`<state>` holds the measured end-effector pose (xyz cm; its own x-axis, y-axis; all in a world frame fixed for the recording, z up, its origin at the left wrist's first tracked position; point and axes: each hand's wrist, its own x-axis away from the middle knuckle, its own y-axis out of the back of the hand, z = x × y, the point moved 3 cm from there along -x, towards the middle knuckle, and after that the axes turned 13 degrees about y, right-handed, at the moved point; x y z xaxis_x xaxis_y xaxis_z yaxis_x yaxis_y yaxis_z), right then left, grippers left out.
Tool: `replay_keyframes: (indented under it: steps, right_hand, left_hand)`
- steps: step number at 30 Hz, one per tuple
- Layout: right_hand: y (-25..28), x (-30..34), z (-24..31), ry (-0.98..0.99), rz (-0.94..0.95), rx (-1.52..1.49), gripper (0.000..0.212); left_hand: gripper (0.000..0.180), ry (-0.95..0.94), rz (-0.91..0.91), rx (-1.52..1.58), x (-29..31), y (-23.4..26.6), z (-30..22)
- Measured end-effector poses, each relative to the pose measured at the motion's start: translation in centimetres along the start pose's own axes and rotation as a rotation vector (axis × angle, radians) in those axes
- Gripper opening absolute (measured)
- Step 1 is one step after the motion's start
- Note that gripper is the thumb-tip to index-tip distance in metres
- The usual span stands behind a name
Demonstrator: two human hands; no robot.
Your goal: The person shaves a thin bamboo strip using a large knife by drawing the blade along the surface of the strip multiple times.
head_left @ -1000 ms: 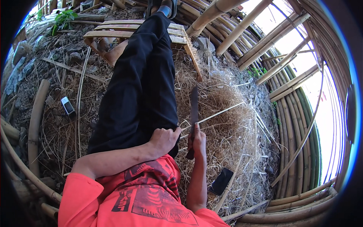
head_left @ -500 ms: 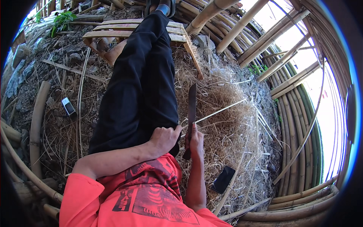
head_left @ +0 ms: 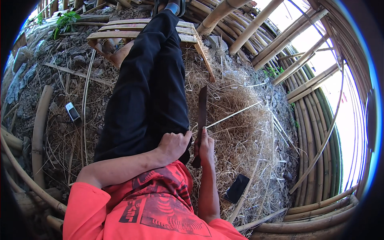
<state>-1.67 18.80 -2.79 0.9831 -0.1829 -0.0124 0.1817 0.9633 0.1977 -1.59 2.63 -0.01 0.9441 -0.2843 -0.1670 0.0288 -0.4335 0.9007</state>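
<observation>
My right hand [head_left: 206,149] is wrapped round the lower part of a long dark machete [head_left: 203,105], its thumb laid along the blade. The blade points away from me, just right of my knee. My left hand [head_left: 173,145] is closed in a pinch at the near end of a thin pale bamboo strip [head_left: 234,115], over my thigh. From there the strip crosses the blade close to my right thumb and slants out to the far right. My left fingers hide its gripped end.
Curly bamboo shavings [head_left: 244,140] cover the ground at right, with a black smartphone [head_left: 237,189] on them. A small grey-white device [head_left: 73,112] lies at left. A low bamboo bench [head_left: 105,35] stands under my lower legs. Bamboo poles [head_left: 310,148] line the right side.
The machete and my right hand have shifted very slightly away from me. The strip's far end has risen a little; my left hand keeps nearly the same place.
</observation>
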Motion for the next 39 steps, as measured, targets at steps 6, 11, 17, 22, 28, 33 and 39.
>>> replay_keyframes:
  steps: [6, 11, 17, 22, 28, 33, 39]
  right_hand:
    - [0.0, 0.2, 0.7, -0.039, 0.022, -0.017, 0.066]
    - [-0.1, 0.3, 0.3, -0.067, -0.017, -0.076, 0.065]
    - [0.0, 0.4, 0.9, -0.093, -0.039, -0.072, 0.066]
    - [0.4, 0.3, 0.2, -0.116, -0.055, -0.106, 0.067]
    - [0.0, 1.0, 0.4, -0.117, -0.113, -0.171, 0.065]
    - [0.0, 0.4, 0.4, -0.094, -0.023, -0.135, 0.066]
    - [-0.2, 0.9, 0.5, -0.081, -0.002, -0.105, 0.069]
  left_hand:
    - [0.013, 0.005, -0.02, 0.015, 0.1, 0.5, -0.3]
    - [0.01, 0.009, -0.001, 0.008, 0.0, 0.3, -0.2]
    - [0.009, 0.013, 0.006, 0.029, 0.0, 0.2, 0.0]
    - [0.009, 0.01, -0.009, 0.032, 0.1, 0.4, -0.2]
    - [0.009, 0.011, -0.029, 0.046, -0.1, 0.2, 0.0]
    - [0.009, 0.015, -0.027, 0.042, 0.0, 0.4, -0.1]
    - [0.01, 0.011, -0.02, 0.047, 0.0, 0.1, 0.0]
